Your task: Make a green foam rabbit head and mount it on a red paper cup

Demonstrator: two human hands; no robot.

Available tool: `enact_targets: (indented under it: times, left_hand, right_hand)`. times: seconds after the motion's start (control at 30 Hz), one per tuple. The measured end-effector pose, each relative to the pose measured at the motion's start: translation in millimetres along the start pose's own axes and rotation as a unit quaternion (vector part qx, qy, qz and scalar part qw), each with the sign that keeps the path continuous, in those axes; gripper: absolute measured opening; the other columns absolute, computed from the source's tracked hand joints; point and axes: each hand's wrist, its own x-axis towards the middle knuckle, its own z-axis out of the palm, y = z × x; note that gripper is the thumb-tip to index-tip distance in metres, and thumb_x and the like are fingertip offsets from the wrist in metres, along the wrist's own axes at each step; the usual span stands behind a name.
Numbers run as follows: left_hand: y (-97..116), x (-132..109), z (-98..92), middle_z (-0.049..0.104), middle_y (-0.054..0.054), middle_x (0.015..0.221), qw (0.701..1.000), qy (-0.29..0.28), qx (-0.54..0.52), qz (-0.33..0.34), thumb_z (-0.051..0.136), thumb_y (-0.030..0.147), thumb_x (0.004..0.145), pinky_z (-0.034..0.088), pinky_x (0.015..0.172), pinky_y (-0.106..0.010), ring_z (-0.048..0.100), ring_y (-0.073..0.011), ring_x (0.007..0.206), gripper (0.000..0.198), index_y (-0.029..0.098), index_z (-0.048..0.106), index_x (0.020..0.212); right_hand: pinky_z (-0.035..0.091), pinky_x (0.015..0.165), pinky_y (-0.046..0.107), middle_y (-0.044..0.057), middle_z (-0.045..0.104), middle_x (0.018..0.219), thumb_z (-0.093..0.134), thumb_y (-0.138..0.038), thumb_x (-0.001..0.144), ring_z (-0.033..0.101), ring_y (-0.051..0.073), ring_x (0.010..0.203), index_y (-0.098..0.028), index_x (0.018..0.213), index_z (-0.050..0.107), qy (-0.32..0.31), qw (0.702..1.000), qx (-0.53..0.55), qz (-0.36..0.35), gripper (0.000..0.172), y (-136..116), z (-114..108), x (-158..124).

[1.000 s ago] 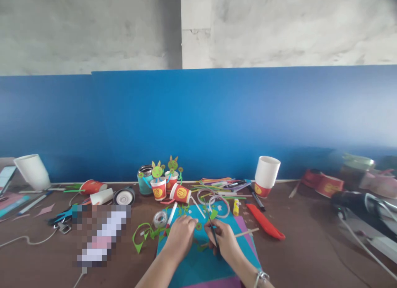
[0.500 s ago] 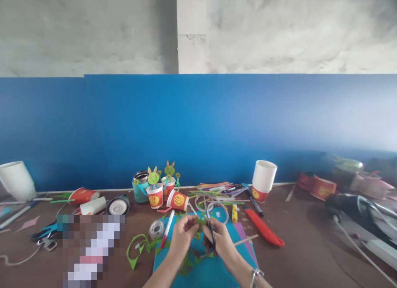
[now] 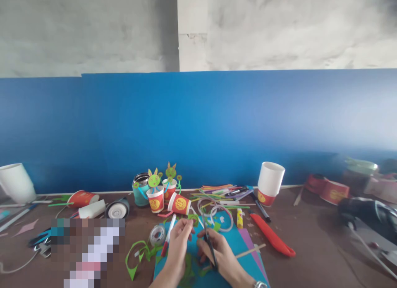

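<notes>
- Leftmost among these things on the brown counter [image 3: 313, 234], a red paper cup [image 3: 81, 199] lies on its side.
- Nearer the middle, curling green scraps [image 3: 132, 272] sit beside a tape roll [image 3: 157, 235].
- A white marker [image 3: 170, 230] slants away from the person, red end nearest.
- The left hand [image 3: 179, 238] holds its fingers narrowly pinched at the edge of a green paper piece [image 3: 194, 218], above a blue sheet [image 3: 232, 235].
- Just right of it, scissors [image 3: 211, 248] point away from the person, long axis tipped slightly left.
- The right hand [image 3: 218, 247] curls its fingers around the dark handles.
- Farther right, a red sheath [image 3: 273, 235] lies diagonally.
</notes>
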Motion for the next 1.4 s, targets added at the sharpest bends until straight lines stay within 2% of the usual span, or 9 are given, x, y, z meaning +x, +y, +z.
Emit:
enact_targets:
  times: [0.13, 0.4, 0.77, 1.1, 1.4]
  left_hand:
    - [4, -6, 5.3, 0.038, 0.007, 0.050, 0.999, 0.000, -0.028, -0.037, 0.064, 0.050, 0.066, 0.026, 0.047, -0.021, 0.033, -0.0095, 0.048, 0.035, 0.018, 0.051, 0.061]
    - [12, -13, 10.1, 0.032, 0.008, 0.048, 0.997, -0.013, -0.052, -0.049, 0.066, 0.047, 0.063, 0.023, 0.043, -0.019, 0.027, -0.0078, 0.047, 0.035, 0.018, 0.049, 0.057]
    - [12, -14, 11.1, 0.039, 0.007, 0.051, 0.995, 0.014, -0.071, -0.065, 0.070, 0.046, 0.060, 0.026, 0.046, -0.019, 0.032, -0.0080, 0.050, 0.034, 0.016, 0.054, 0.064]
    - [4, -9, 6.9, 0.037, 0.007, 0.050, 0.997, -0.017, -0.061, -0.044, 0.067, 0.044, 0.063, 0.023, 0.047, -0.021, 0.028, -0.0081, 0.049, 0.030, 0.016, 0.055, 0.063]
    - [7, -8, 7.0, 0.035, 0.007, 0.050, 0.998, -0.030, -0.053, -0.029, 0.064, 0.042, 0.067, 0.023, 0.047, -0.021, 0.028, -0.0080, 0.048, 0.030, 0.017, 0.051, 0.057]
  right_hand:
    - [0.040, 0.047, 0.020, -0.004, 0.054, 0.056, 0.067, -0.043, 0.070, 0.053, 0.012, 0.051, -0.015, 0.086, 0.054, -0.021, 1.000, 0.005, -0.021, 0.035, -2, 2, -1]
    - [0.034, 0.043, 0.019, -0.004, 0.051, 0.053, 0.067, -0.043, 0.071, 0.050, 0.010, 0.049, -0.014, 0.084, 0.054, -0.015, 0.999, -0.003, -0.034, 0.034, -3, 3, -3]
    - [0.035, 0.043, 0.018, -0.004, 0.051, 0.057, 0.065, -0.041, 0.074, 0.050, 0.010, 0.050, -0.014, 0.087, 0.053, -0.033, 0.999, -0.003, -0.042, 0.032, 6, 1, 0]
    - [0.034, 0.041, 0.017, -0.007, 0.042, 0.052, 0.062, -0.042, 0.075, 0.040, 0.007, 0.045, -0.015, 0.077, 0.052, -0.020, 0.998, -0.023, -0.048, 0.029, 1, 2, -2]
    - [0.031, 0.038, 0.016, -0.007, 0.044, 0.046, 0.061, -0.041, 0.076, 0.039, 0.006, 0.040, -0.016, 0.072, 0.051, -0.001, 0.999, -0.039, -0.036, 0.027, -1, 4, -1]
